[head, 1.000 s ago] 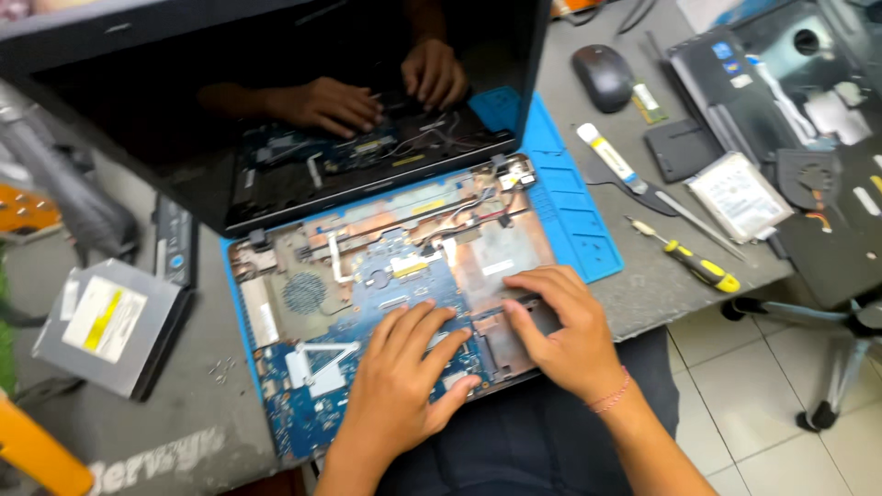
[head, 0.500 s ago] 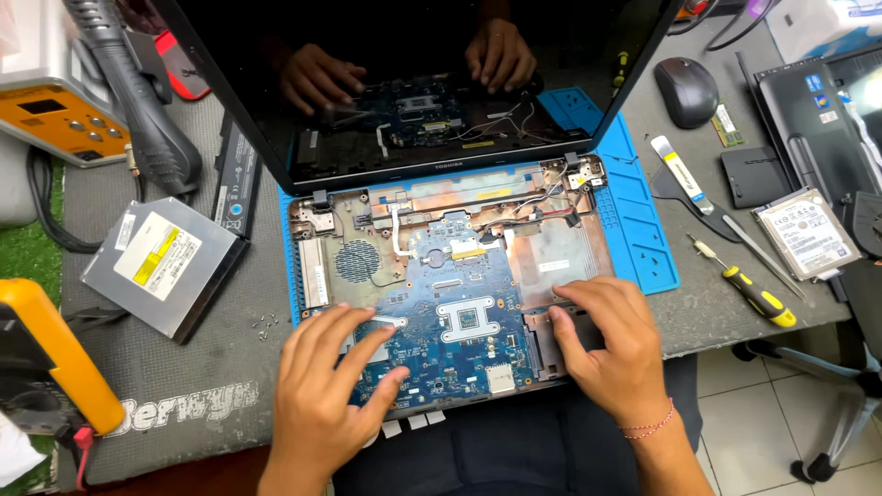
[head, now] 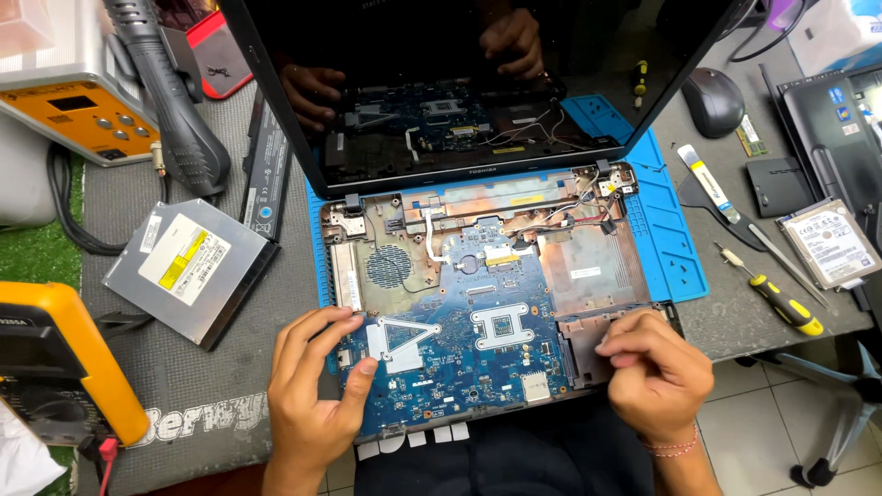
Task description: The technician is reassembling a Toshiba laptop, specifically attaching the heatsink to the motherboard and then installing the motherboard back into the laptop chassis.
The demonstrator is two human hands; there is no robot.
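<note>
An opened laptop lies on a blue mat [head: 675,239] with its keyboard cover off, baring the blue motherboard [head: 478,340]. Its dark screen [head: 459,83] stands tilted back and mirrors both hands. My left hand [head: 317,390] rests with fingers spread on the front left edge of the base, fingertips touching the board near a silver bracket [head: 400,335]. My right hand [head: 657,367] is curled at the front right corner, over the empty bay [head: 588,344], thumb pressed to forefinger. Whether it pinches anything is hidden.
Left of the laptop lie a grey optical drive [head: 188,266], a black battery [head: 271,174], a yellow multimeter [head: 55,358] and an orange hot-air station [head: 73,110]. To the right are a yellow-black screwdriver [head: 781,303], a hard drive [head: 831,243], a white pry tool [head: 707,179] and a mouse [head: 712,99].
My left hand has slid from the middle of the board to its left front edge. My right hand has drawn back to the front right corner and curled. The view has shifted.
</note>
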